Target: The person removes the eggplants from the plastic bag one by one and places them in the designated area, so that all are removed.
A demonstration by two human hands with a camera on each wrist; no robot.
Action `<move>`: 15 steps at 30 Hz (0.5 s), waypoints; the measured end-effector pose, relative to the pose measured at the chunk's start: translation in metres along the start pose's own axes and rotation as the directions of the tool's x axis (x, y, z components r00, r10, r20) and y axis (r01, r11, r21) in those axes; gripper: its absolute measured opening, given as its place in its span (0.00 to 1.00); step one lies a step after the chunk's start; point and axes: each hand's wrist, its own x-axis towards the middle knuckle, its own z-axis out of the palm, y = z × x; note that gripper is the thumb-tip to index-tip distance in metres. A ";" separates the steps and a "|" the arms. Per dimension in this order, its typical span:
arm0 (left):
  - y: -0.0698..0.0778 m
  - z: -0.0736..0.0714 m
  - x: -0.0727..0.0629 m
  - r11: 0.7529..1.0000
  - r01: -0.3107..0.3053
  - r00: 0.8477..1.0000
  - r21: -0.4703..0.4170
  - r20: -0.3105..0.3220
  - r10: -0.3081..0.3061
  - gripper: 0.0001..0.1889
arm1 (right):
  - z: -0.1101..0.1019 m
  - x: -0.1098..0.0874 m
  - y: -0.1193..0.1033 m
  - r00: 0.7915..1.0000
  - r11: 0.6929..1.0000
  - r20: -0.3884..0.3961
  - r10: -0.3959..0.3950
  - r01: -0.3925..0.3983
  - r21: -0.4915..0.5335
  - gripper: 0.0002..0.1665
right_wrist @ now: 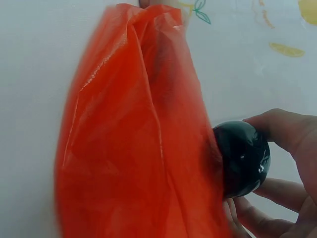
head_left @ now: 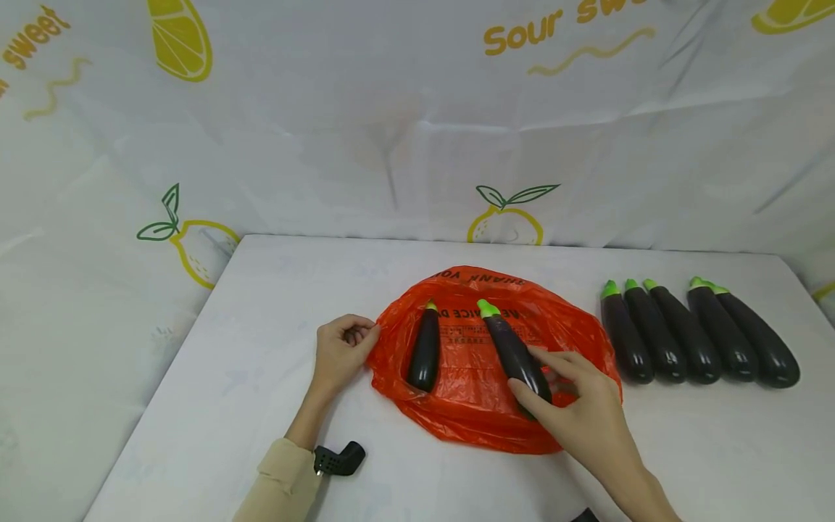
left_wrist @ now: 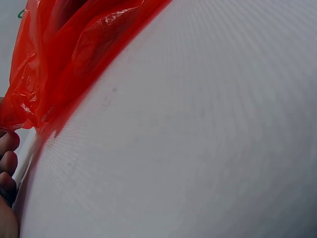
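Observation:
A red plastic bag (head_left: 470, 413) with dark lettering lies spread on the table, its mouth toward the head camera. My left hand (head_left: 342, 351) pinches the bag's left edge between thumb and fingers; in the left wrist view its curled fingers (left_wrist: 9, 161) show at the left border. My right hand (head_left: 583, 406) grips an eggplant (head_left: 515, 355) by its thick lower end, over the right part of the bag, green stem pointing away. The right wrist view shows that eggplant's rounded dark end (right_wrist: 242, 156) between thumb and fingers. Another eggplant (head_left: 425, 351) lies inside the bag at the left.
Several eggplants (head_left: 675, 337) lie side by side on the right of the white table (head_left: 261, 348), green stems toward the back. A black device (head_left: 341, 459) is at the left wrist. A white curtain with lemon prints (head_left: 365, 145) hangs behind.

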 end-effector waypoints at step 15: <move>-0.001 0.000 0.000 1.000 -0.007 1.000 -0.015 0.002 0.007 0.04 | -0.022 -0.024 0.013 0.991 0.991 -0.034 0.127 -0.129 -0.044 0.35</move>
